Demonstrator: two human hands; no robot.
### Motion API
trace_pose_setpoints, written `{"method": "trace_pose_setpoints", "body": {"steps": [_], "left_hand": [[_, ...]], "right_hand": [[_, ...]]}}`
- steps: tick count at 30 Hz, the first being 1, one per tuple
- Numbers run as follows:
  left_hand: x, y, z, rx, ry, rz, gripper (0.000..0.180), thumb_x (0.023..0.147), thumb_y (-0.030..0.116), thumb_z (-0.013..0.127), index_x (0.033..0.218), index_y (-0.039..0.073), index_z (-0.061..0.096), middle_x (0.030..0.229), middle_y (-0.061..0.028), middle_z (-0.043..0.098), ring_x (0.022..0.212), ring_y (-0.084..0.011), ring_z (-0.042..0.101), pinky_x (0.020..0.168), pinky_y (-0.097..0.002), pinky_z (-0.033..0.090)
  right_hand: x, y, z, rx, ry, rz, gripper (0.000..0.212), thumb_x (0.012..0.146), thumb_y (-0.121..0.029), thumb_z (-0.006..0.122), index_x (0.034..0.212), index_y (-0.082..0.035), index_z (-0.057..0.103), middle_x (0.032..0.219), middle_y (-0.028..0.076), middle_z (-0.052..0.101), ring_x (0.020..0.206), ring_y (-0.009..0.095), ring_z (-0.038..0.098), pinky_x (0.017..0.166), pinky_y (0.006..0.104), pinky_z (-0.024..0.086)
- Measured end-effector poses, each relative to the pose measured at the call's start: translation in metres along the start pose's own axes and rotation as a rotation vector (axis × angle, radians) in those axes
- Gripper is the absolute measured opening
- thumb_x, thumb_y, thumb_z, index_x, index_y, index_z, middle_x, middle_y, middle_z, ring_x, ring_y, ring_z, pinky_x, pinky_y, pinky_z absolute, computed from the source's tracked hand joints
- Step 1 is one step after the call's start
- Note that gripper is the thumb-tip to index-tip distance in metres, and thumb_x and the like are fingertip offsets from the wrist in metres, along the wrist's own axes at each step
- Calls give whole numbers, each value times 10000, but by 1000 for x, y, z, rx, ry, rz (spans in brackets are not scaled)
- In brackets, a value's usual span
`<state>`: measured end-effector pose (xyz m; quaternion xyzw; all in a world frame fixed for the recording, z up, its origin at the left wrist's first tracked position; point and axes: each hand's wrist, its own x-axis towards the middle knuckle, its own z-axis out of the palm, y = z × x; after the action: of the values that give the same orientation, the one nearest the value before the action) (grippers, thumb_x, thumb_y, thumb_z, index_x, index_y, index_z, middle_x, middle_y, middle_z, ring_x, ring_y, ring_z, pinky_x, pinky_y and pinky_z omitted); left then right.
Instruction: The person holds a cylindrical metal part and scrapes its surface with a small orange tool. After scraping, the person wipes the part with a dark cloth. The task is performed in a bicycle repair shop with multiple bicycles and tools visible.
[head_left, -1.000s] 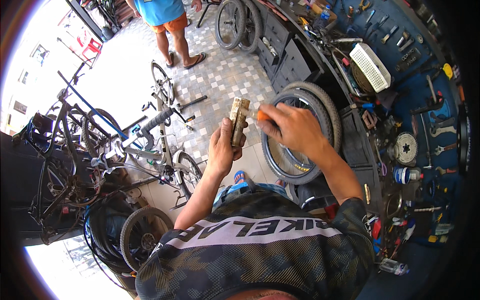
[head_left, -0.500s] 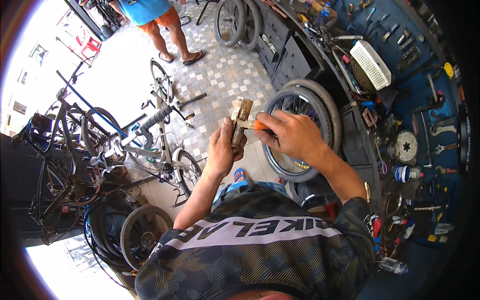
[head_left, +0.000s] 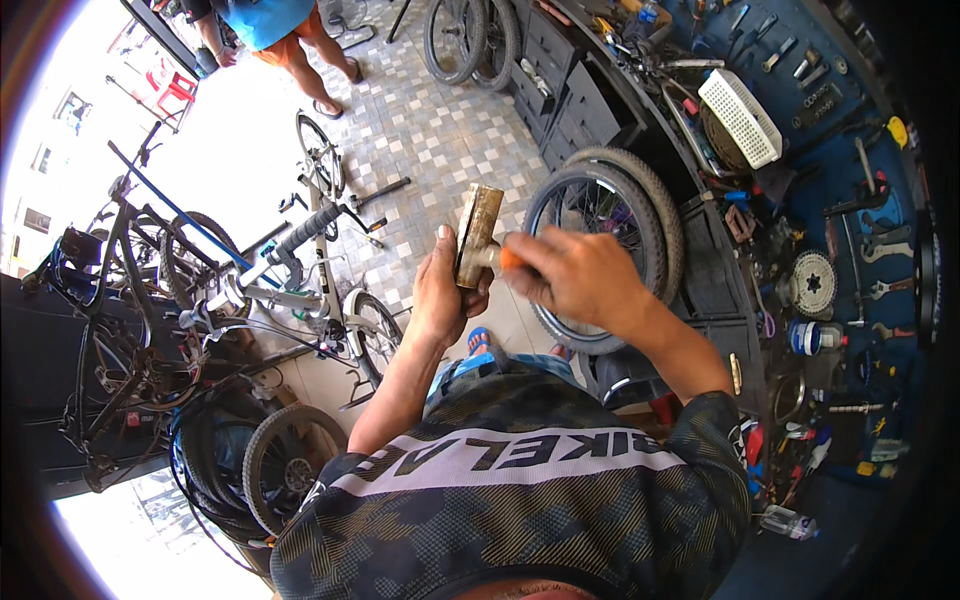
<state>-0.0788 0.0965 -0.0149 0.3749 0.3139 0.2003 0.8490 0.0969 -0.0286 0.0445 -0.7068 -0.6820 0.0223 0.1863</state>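
A tube (head_left: 482, 222) was held low by the left hand (head_left: 438, 295) (seemingly stiff and hefty, best gripped there); beside that, an orange-handled tool (head_left: 512, 259) was pinched by the right hand (head_left: 575, 275).

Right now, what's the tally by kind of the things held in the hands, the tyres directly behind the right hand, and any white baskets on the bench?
Tube, in the left hand: 1
Orange-handled tool, in the right hand: 1
Tyres: 2
White basket: 1
Total: 5
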Motion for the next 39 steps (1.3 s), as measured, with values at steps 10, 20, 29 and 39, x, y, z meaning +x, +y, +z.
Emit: {"method": "trace_pose_setpoints", "body": {"steps": [10,20,29,39], "left_hand": [[-1,-4,-2,22,12,62,609,1183,561,340,1124,42,652,697,-35,538,490,-81,358,454,-248,291],[-2,-2,-1,41,6,22,638,1179,575,322,1138,28,647,689,-38,527,488,-88,341,451,-252,284],[-4,-3,-1,-145,-79,-81,611,1178,549,343,1154,16,642,665,-23,475,495,-93,315,434,-257,277],[3,-1,1,-162,-64,-82,586,1178,548,340,1208,36,624,670,-17,451,498,-88,308,414,-245,267]], "right_hand": [[1,1,3,-56,70,7,377,1034,-469,708,1227,-145,694,842,97,697,692,347,741,600,476,602],[2,11,5,-78,113,6,354,1034,-459,706,1230,-164,707,862,95,692,716,336,749,612,455,612],[-8,2,10,-77,120,-9,354,1066,-525,624,1180,-193,669,857,120,719,667,374,757,548,490,604],[-5,-1,3,-37,38,51,402,1041,-501,685,1265,-167,700,851,117,709,703,373,748,610,479,611]]}}
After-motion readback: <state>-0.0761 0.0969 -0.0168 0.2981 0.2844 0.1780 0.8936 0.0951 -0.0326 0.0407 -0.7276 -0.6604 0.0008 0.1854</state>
